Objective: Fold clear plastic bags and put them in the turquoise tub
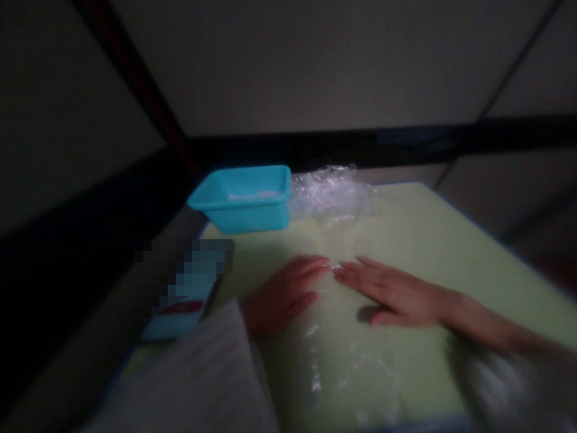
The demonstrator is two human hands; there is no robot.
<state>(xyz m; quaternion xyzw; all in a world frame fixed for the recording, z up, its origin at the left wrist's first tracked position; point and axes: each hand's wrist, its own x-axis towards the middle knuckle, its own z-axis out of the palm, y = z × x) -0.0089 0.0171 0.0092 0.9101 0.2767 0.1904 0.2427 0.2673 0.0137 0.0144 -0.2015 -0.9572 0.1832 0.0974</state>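
Head view: left hand (282, 296), right hand (399, 296) on mat (455, 240) (bare rightward)

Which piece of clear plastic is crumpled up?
The crumpled plastic beside the blue tub; the flat sheet lies smooth under the left hand and right hand.

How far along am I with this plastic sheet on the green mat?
Done: a clear plastic sheet lies spread on the green mat. In hand: left hand and right hand press it flat, fingertips nearly meeting. Left: crumpled plastic beside the blue tub, not flattened.
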